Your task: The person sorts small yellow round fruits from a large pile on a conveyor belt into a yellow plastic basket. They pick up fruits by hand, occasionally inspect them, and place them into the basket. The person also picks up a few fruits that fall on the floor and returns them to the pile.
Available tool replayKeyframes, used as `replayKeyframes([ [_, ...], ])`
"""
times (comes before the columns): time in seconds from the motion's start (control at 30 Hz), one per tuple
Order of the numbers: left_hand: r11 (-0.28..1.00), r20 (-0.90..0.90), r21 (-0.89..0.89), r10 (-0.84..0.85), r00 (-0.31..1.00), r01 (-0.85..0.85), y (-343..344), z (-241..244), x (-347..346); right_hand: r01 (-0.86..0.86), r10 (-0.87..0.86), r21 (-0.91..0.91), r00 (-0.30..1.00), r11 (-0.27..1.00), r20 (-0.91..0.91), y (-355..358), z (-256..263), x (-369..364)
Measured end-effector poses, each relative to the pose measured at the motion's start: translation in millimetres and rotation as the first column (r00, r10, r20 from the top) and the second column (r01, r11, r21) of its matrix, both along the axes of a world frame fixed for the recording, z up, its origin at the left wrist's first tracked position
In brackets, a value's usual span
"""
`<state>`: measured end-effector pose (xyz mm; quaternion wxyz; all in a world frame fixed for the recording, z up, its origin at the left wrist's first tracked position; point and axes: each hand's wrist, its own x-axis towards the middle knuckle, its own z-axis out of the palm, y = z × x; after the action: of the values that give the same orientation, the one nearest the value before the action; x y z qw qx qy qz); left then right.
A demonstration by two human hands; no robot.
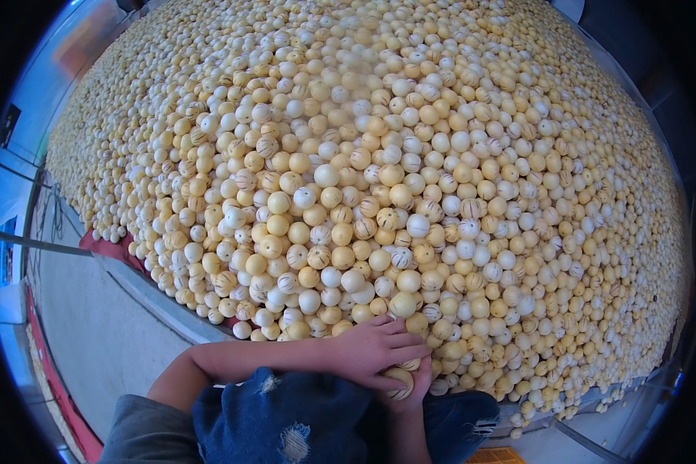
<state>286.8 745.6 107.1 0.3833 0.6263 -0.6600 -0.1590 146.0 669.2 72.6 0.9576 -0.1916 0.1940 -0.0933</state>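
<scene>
A huge heap of pepino melons [336, 232], cream to yellow and many with purple stripes, fills most of the view. At its near edge, my left hand [383, 351] reaches across from the left, palm down, with its thumb against a striped pepino melon [399, 384]. My right hand [419, 385] comes up from below and cups that melon from the right. The fingers of both hands meet around it. A second striped melon [410, 364] shows between the hands, partly hidden by the left fingers. Just beyond the left fingertips lies a larger pale yellow melon [403, 305].
My knees in torn blue jeans [284, 414] are close below the hands. Red cloth [113, 248] shows under the heap's left edge, beside a grey floor [87, 313]. Metal poles [40, 243] stick out at the left and lower right. An orange object [495, 456] lies at the bottom.
</scene>
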Motion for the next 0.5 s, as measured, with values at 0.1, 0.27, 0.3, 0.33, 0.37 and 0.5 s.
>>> replayKeyframes([
  [0.1,0.999,-0.031,-0.032,-0.021,0.999,0.02,-2,4,1,0.011,-0.016,-0.053,0.997,0.999,-0.081,3,-9,-11],
  [0.27,0.973,-0.449,0.065,0.226,0.864,-0.22,-22,-26,48,0.072,-0.11,0.24,0.982,0.968,0.151,-25,-7,-49],
  [0.3,0.934,-0.512,0.181,0.356,0.782,-0.307,-25,-35,70,0.143,-0.158,0.177,0.985,0.974,0.072,-34,0,-62],
  [0.33,0.882,-0.428,0.235,0.47,0.772,-0.408,-29,-43,94,0.2,-0.206,0.149,0.978,0.968,0.028,-43,8,-80],
  [0.37,0.818,-0.337,0.277,0.574,0.746,-0.504,-33,-51,120,0.252,-0.257,0.125,0.966,0.96,0.028,-53,19,-100],
  [0.5,0.681,0.023,0.19,0.717,0.697,-0.707,-49,-85,228,0.457,-0.457,0.008,0.889,0.89,0.019,-67,81,-197],
])
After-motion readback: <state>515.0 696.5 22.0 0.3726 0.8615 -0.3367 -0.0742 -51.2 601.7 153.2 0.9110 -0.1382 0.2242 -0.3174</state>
